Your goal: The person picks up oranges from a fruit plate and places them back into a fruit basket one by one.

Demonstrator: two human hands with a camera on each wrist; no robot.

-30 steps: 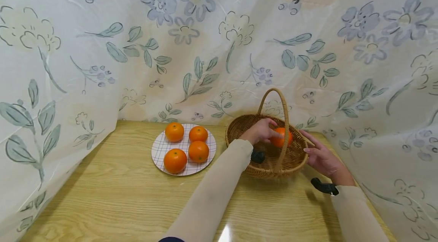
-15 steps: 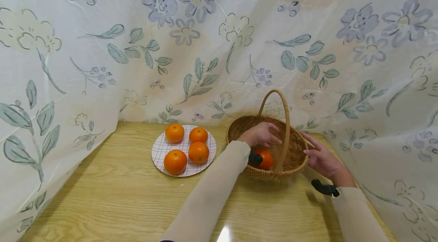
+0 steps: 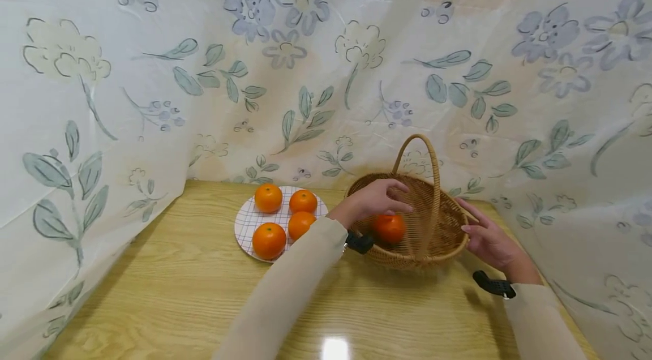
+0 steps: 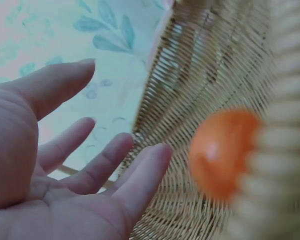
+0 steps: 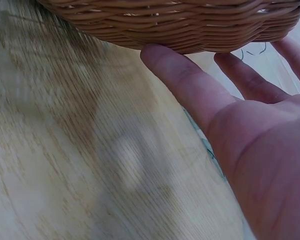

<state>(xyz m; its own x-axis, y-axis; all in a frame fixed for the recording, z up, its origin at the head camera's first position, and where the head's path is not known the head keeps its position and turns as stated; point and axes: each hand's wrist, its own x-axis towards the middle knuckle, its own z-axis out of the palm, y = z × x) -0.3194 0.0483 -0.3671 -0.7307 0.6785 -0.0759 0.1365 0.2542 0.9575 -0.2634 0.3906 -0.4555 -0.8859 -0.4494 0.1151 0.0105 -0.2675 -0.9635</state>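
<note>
An orange (image 3: 389, 228) lies inside the wicker basket (image 3: 443, 235), in its left part, below my left hand (image 3: 383, 199). That hand hovers over the basket's left side with spread, relaxed fingers and holds nothing. The left wrist view shows the same orange (image 4: 222, 152) apart from the fingertips (image 4: 157, 155), partly hidden by the blurred basket handle (image 4: 285, 135). My right hand (image 3: 491, 241) touches the basket's right side. Up close in the right wrist view, its thumb (image 5: 185, 80) and fingers lie extended against the basket's woven wall (image 5: 190, 25).
Left of the basket, a round plate (image 3: 245, 224) with a grid pattern bears several oranges (image 3: 269, 240). My left sleeve (image 3: 290, 286) partly covers its right side. The basket handle (image 3: 434, 179) arches high. A floral cloth (image 3: 316, 65) hangs behind the wooden table (image 3: 168, 275).
My left hand has let go of the orange and moved left. Inside the basket, the orange has shifted left and toward me. The right hand stays at the basket's side.
</note>
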